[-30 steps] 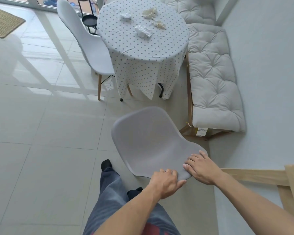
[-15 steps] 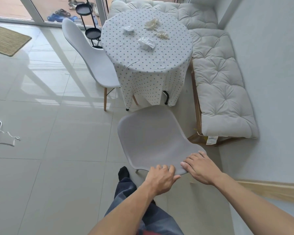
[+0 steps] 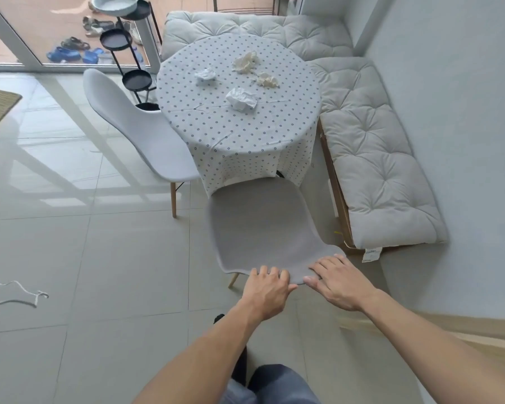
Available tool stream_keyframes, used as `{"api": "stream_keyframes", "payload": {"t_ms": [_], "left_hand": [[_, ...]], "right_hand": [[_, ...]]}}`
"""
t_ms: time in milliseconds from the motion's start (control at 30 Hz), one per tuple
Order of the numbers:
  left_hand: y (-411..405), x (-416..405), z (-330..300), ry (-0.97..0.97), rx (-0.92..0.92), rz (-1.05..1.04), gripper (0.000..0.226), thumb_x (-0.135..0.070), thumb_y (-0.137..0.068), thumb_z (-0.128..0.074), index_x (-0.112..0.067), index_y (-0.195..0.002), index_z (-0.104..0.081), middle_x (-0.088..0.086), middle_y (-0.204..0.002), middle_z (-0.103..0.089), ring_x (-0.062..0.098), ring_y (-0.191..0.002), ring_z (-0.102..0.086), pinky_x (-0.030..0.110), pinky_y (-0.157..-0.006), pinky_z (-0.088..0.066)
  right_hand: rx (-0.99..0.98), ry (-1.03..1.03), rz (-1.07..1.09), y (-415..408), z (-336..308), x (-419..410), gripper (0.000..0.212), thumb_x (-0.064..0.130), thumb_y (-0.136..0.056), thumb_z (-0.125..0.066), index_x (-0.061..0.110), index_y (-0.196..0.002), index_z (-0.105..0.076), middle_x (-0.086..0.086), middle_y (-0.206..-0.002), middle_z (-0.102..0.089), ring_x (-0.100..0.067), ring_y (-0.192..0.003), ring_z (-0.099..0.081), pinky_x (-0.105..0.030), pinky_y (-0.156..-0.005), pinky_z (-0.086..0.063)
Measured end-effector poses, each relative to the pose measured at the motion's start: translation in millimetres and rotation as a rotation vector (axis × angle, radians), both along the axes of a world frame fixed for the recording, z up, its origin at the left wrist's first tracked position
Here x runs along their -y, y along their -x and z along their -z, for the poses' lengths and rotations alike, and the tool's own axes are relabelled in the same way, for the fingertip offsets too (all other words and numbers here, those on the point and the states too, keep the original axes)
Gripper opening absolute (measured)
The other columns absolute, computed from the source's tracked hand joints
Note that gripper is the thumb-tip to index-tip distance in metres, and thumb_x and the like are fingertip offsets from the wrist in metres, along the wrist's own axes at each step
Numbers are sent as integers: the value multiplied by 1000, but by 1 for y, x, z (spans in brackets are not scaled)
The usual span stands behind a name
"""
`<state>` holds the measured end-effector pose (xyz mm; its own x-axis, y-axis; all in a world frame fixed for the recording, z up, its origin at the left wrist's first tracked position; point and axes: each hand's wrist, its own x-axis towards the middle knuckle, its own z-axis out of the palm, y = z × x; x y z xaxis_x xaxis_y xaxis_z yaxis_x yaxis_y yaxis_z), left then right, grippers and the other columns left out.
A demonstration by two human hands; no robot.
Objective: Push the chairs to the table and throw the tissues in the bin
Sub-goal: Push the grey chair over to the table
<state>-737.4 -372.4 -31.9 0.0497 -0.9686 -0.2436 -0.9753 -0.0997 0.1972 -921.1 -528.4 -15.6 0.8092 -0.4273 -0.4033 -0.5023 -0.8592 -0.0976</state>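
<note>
Hands: both sit on the top edge of the grey moulded plastic chair's (image 3: 263,225) backrest, placed high where a push steers the whole chair.
Left hand (image 3: 267,290): fingers curled over the rim, thumb reaching along it, closed on the backrest to guide it.
Right hand (image 3: 337,282): lies flatter, fingers spread over the rim's right corner, pressing more than gripping; thumb wraps the edge.
Grey chair: seat front meets the hanging hem of the round counter (image 3: 239,118) with the white dotted cloth; by my judgement it is nearly tucked in, the seat just going under.
White moulded chair with wooden legs (image 3: 146,132): stands at the counter's left side, seat edge touching the cloth, angled, likely needing a push yet.
Crumpled tissues (image 3: 241,99): four lumps lie apart on the cloth, untouched, left for after the chairs.
Bin: not visible.
Grey tufted bench cushion (image 3: 373,170): flanks the counter's right, leaving a narrow lane for the grey chair.
</note>
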Motion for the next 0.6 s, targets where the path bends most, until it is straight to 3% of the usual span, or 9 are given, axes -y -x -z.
{"api": "stream_keyframes", "payload": {"t_ms": [500, 600], "left_hand": [[-22, 101, -12, -84, 27, -91, 47, -44, -110, -24, -7, -126, -49, 21, -121, -62, 44, -107, -57, 59, -99, -41], [-21, 124, -15, -101, 3, -115, 47, -44, -110, -24, -7, -126, -48, 20, -122, -62, 43, -106, -56, 57, -96, -41]], "right_hand": [[-61, 52, -95, -38, -8, 102, 67, 66, -104, -14, 21, -135, -52, -2, -133, -61, -24, -124, -52, -44, -113, -33], [-102, 33, -119, -42, -10, 130, 72, 67, -101, -8, 21, -138, -50, -1, -137, -59, -23, -128, -50, -44, -116, -29]]}}
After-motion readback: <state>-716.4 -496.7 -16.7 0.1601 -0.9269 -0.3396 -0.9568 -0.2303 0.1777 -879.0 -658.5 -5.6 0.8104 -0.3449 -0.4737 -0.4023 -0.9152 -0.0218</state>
